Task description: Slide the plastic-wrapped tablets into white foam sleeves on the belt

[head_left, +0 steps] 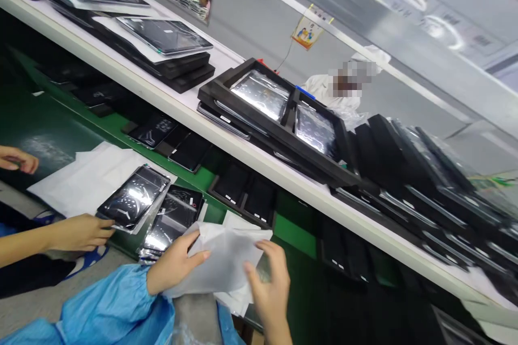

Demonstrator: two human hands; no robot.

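Between my hands is a thin white sleeve, somewhat see-through with a grey shade inside; whether it holds anything I cannot tell. My left hand grips its left edge, thumb on top. My right hand is at its right edge, thumb and fingers curled around the corner. Several more white sleeves lie just under it. Beside my left hand is a stack of film-wrapped tablets. Farther left, another dark tablet rests on white sleeves.
A co-worker's hands reach in from the left, one near that tablet. Above the green bench runs a white shelf carrying black foam trays and stacked tablets. Foam trays stand beneath it. Another person stands behind the shelf.
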